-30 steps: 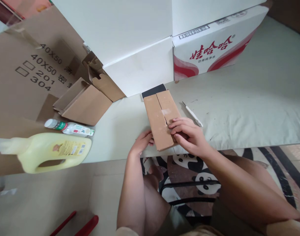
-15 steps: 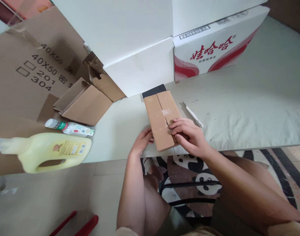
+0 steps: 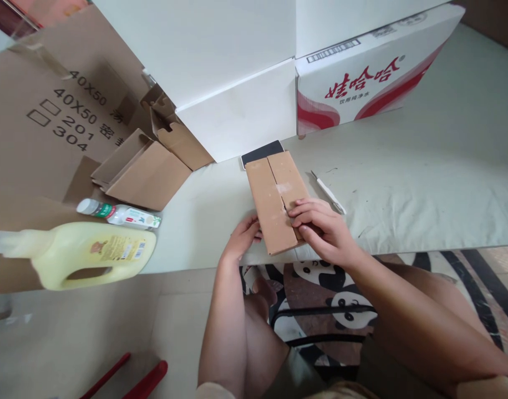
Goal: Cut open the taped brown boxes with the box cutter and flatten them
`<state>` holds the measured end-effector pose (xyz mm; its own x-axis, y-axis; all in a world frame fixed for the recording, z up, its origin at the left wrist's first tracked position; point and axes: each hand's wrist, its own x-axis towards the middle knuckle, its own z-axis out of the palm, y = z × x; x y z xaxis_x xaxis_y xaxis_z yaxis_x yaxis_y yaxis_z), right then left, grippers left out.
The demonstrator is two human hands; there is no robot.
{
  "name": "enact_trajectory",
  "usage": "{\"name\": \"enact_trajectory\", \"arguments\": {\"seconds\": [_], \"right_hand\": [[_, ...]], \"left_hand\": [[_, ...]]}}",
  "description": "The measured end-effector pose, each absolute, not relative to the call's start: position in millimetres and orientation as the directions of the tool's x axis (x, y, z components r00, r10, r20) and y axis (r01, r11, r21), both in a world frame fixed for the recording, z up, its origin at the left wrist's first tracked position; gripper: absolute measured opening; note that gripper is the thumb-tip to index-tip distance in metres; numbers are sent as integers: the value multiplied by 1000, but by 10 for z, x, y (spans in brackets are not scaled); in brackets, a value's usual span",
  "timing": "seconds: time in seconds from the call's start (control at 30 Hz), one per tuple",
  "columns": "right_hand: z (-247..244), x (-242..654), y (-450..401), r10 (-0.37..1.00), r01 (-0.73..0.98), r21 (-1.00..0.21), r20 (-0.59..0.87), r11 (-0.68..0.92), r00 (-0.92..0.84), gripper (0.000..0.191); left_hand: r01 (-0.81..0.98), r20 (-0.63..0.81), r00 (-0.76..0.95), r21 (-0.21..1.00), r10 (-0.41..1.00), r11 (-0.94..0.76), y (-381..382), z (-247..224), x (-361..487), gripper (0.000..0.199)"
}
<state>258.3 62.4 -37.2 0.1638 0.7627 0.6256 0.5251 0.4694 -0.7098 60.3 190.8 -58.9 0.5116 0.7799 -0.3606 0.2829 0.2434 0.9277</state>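
Note:
A small brown cardboard box (image 3: 273, 208) lies near the front edge of the table, its two top flaps meeting at a lengthwise seam. My left hand (image 3: 243, 238) grips the box's left side with bent fingers, their tips partly hidden by it. Over the near right part of the box, my right hand (image 3: 320, 224) has curled fingers at the seam and holds the flap there. A thin white-handled tool with a dark tip, like a craft knife (image 3: 329, 193), lies just right of the box. Behind the box, partly covered by it, is a dark flat phone-like device (image 3: 262, 153).
An open cardboard box (image 3: 152, 174), a small bottle (image 3: 123, 214) and a yellow jug (image 3: 104, 255) are on the left. White panels (image 3: 241, 111) and a red-and-white carton (image 3: 362, 88) stand at the back. Red handles (image 3: 148, 379) show low on the left.
The view has shifted very slightly. Both hands keep the same hold on the cardboard box, and nothing on the table has visibly moved.

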Motion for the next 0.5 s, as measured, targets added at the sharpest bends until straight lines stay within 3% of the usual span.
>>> {"name": "enact_trajectory", "arguments": {"seconds": [0.5], "right_hand": [[-362,2575,616,756,532,-703,633,472,166,19]], "left_hand": [[315,-283,495,940,822,133,1891,-607,627,21]]}}
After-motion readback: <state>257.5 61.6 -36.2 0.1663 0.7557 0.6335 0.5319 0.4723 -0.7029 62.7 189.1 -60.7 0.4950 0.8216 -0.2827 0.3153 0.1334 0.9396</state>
